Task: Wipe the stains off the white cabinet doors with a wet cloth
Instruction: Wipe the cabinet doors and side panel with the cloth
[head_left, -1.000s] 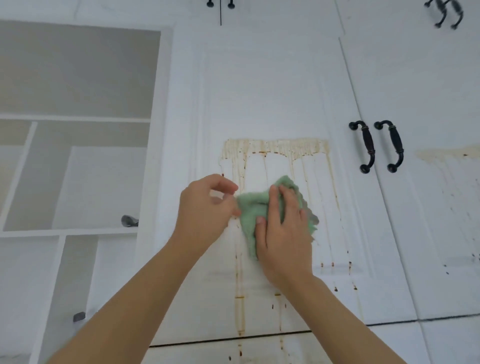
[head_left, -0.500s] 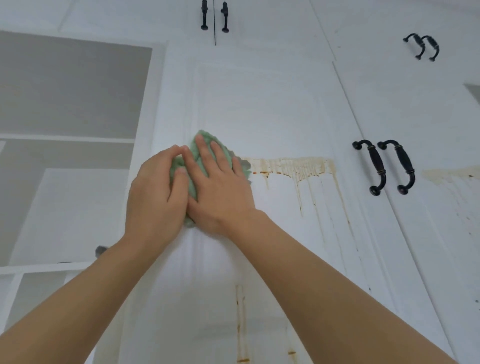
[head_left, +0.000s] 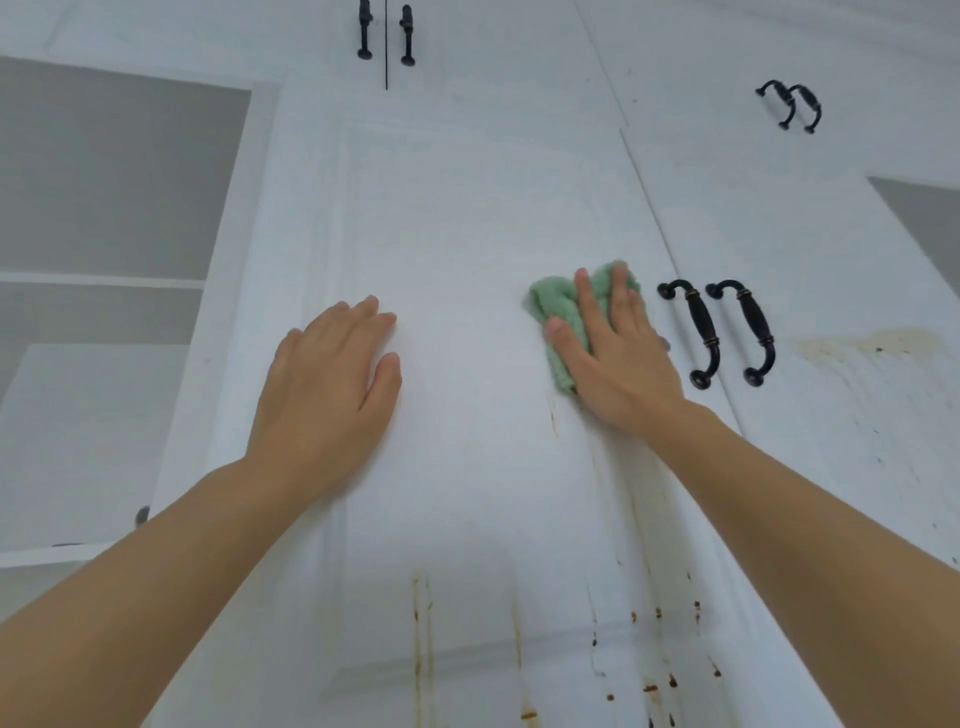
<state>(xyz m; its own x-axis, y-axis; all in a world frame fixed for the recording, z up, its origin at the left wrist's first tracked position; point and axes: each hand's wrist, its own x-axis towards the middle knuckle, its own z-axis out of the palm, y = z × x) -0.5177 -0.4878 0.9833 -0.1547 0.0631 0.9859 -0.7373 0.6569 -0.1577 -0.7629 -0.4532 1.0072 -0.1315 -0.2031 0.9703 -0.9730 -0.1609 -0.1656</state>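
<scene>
- The right hand (head_left: 618, 358) lies flat with its fingers straight, pressing a green cloth (head_left: 561, 312) against the white cabinet door (head_left: 467, 218); nothing is gripped, the palm and fingers simply bear down on the fabric.
- The cloth is bunched under that hand and shows past the thumb and fingertips; it sits at the door's right side, at mid-height in the view, near the door's black handle (head_left: 698, 332).
- The left hand (head_left: 332, 389) is spread open, palm flat on the same door to the left of the cloth, well apart from it and holding nothing.
- Below the hands, brown drip stains (head_left: 423, 639) run down the lower part of the door, with darker specks (head_left: 657, 680) further right.
- Just beside that handle, a second black handle (head_left: 753, 332) belongs to the neighbouring door (head_left: 779, 234), which carries a pale brown smear (head_left: 872, 340) at handle height.
- Higher up are two more pairs of dark handles, one pair (head_left: 387, 34) at the top centre and another (head_left: 792, 106) at the upper right.
- To the left of the door are open white shelves (head_left: 104, 283) with grey recesses.
</scene>
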